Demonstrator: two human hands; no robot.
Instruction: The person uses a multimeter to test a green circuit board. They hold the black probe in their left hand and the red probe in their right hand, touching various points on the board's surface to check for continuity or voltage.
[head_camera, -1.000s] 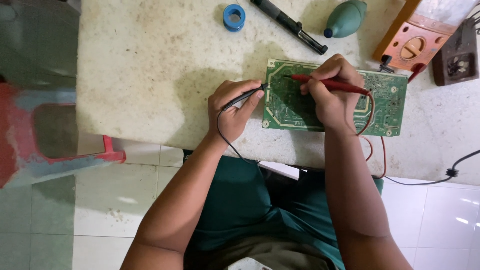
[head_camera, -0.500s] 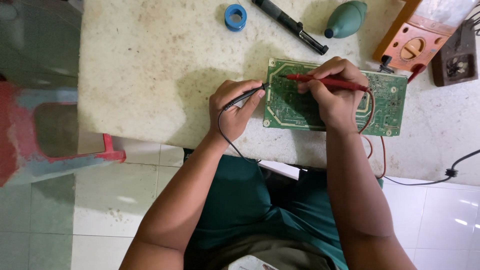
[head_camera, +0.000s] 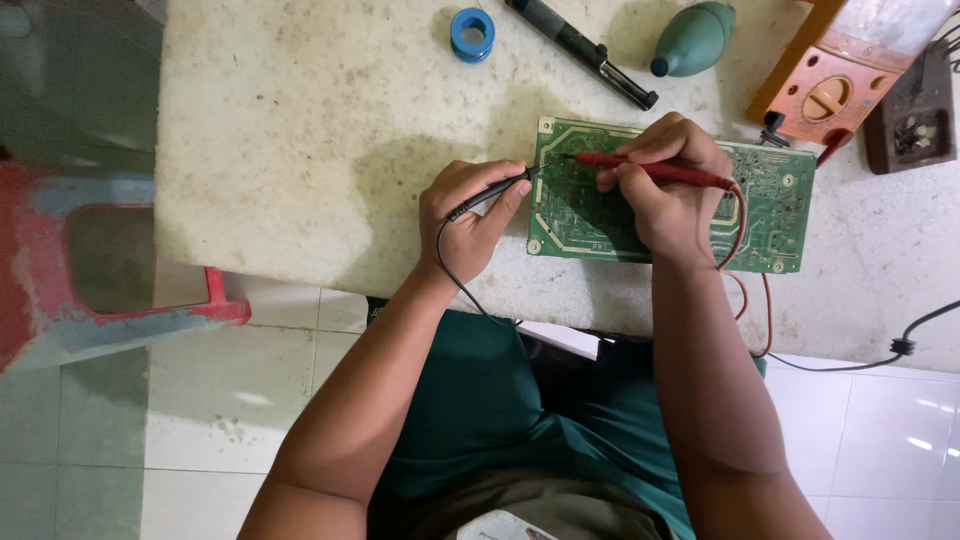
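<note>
A pale speckled stone worktop (head_camera: 300, 150) fills most of what I see, with white floor tiles below its edge and a worn red and grey plastic stool (head_camera: 90, 270) standing off to the left side. The person sits close against the worktop in a dark green shirt, both forearms reaching up onto it.

The green circuit board (head_camera: 770, 215) lies flat near the worktop's front edge, solder side up as far as I can judge. Beyond it, at the far right, an orange multimeter (head_camera: 815, 95) rests tilted, with a dark brown block-like item (head_camera: 912, 105) just beside it. A teal rubber blower bulb (head_camera: 693, 38) and a long black pen-shaped tool (head_camera: 585, 50) lie further back, and a small blue spool (head_camera: 472, 32) sits apart from them to the left.

The right hand (head_camera: 665, 185) rests on the board, its fingers clamped pencil-fashion on the red probe (head_camera: 650, 170), whose tip touches the board near its upper left area. The left hand (head_camera: 470, 220) sits just off the board's left edge, fingers closed around the black probe (head_camera: 495, 192), the tip meeting the board's edge. Thin red and black leads (head_camera: 765, 310) trail down over the worktop's front.

Both probes look planted on the board, so a reading appears to be under way at this spot; the rest of the board lies unprobed under and beside the right hand, and how much of it has been checked I cannot tell.
</note>
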